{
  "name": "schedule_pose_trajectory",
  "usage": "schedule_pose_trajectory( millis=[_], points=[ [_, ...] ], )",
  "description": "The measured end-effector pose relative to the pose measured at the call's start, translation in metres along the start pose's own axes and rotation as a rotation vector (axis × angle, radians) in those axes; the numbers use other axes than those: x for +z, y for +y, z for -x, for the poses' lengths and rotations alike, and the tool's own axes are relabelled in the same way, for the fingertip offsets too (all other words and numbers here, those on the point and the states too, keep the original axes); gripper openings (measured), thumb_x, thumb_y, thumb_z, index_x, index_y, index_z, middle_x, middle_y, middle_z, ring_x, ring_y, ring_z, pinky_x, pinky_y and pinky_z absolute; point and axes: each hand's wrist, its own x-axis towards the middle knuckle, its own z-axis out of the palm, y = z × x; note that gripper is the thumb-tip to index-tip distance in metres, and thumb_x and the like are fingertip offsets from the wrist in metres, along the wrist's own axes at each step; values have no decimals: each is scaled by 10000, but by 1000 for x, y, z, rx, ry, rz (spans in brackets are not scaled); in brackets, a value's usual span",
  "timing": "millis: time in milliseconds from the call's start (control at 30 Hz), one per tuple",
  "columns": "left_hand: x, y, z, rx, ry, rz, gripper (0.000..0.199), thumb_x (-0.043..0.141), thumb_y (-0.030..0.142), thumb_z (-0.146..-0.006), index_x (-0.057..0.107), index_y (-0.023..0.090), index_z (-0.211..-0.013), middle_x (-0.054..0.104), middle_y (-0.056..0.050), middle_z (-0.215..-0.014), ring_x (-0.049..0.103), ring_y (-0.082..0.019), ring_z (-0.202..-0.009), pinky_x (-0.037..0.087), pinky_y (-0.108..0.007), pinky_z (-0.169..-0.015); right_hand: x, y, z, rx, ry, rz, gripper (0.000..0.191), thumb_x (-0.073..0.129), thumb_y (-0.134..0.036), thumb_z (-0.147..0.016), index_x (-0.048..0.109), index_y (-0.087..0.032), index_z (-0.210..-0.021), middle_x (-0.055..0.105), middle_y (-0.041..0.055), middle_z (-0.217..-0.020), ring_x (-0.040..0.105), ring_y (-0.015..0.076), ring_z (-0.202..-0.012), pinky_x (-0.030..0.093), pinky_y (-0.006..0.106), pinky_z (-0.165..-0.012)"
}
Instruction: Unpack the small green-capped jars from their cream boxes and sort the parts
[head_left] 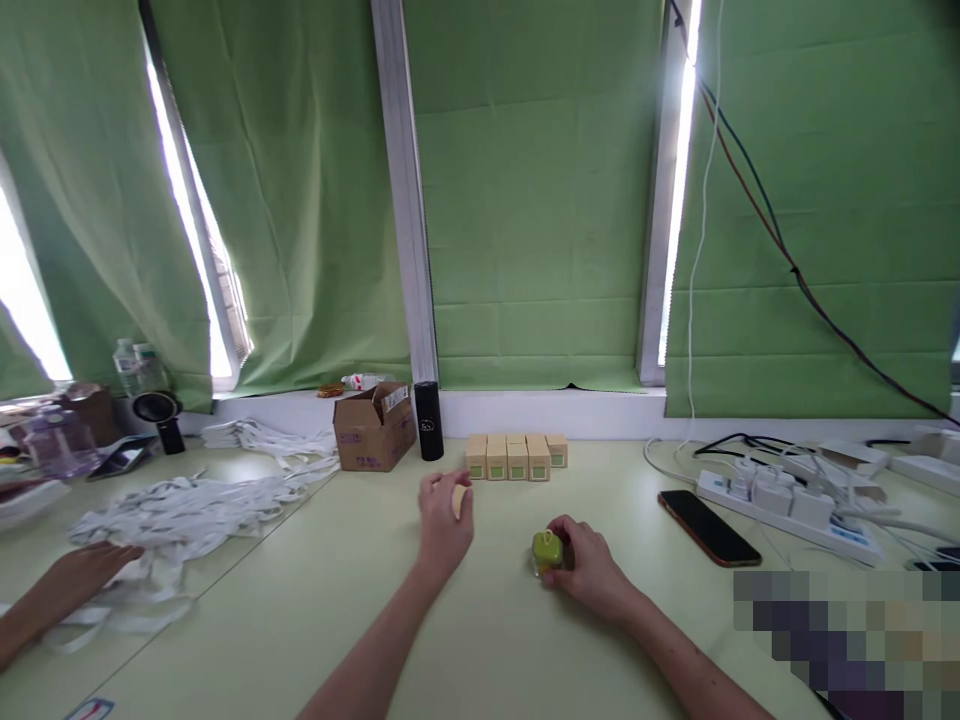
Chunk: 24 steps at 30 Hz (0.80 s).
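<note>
My left hand is closed around a small beige box, mostly hidden behind the fingers. It is just in front of a row of small kraft boxes with green-edged labels. To the right, my right hand grips a small clear jar with a green lid between thumb and fingers. A pale loop lies on top of the lid. The jar appears to be upright, at or just above the table; its base is partly covered by my thumb.
At the left, another person's hand rests on white straps. An open carton and a black cylinder stand at the back. A phone and a power strip with tangled cables lie at the right.
</note>
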Motion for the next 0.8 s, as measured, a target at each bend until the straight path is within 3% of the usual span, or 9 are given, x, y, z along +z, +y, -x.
schedule_pose_trajectory(
  millis=[100, 233, 400, 533, 700, 800],
  points=[
    [7, 21, 1, 96, -220, 143, 226, 560, 232, -910, 711, 257, -1076, 740, -71, -1043, 576, -305, -1133, 474, -487, -1017, 2, 0, 0, -7, 18, -32, 440, 820, -180, -550, 726, -253, -974, 719, 33, -928, 610, 260, -899, 432, 372, -844],
    [21, 36, -1, 17, -405, 244, 232, 615, 227, -863, 743, 272, -1051, 756, -55, -999, 640, -286, -1097, 514, -442, -947, 0, -3, -2, -9, 28, -286, 397, 826, -224, -574, 750, -232, -963, 740, 49, -962, 642, 275, -942, 473, 372, -843],
    [38, 33, 1, -99, -370, 279, 236, 534, 287, -924, 722, 236, -1058, 778, -62, -959, 687, -265, -992, 510, -386, -804, -7, -15, -5, 67, -69, -922, 495, 877, -444, -639, 753, -212, -1059, 769, 103, -1085, 690, 304, -995, 529, 391, -802],
    [43, 29, 14, -143, -324, 301, 259, 478, 287, -944, 698, 203, -1052, 774, -55, -847, 683, -241, -864, 484, -354, -742, -13, -20, -3, 138, -206, -1364, 395, 867, -436, -719, 794, -196, -1025, 794, 105, -1033, 727, 290, -983, 532, 407, -860],
    [40, 33, 27, -126, -344, 323, 237, 512, 286, -936, 713, 209, -1034, 758, -43, -810, 641, -221, -780, 458, -337, -721, -15, -21, -2, 143, -282, -1525, 258, 823, -347, -791, 810, -174, -982, 805, 110, -981, 742, 269, -920, 532, 407, -887],
    [36, 40, 28, -105, -353, 361, 243, 509, 307, -956, 714, 209, -1043, 748, -53, -825, 637, -225, -809, 462, -336, -723, -15, -25, 0, 140, -292, -1518, 319, 828, -354, -786, 801, -178, -1050, 800, 107, -1002, 740, 270, -915, 534, 420, -906]
  ],
)
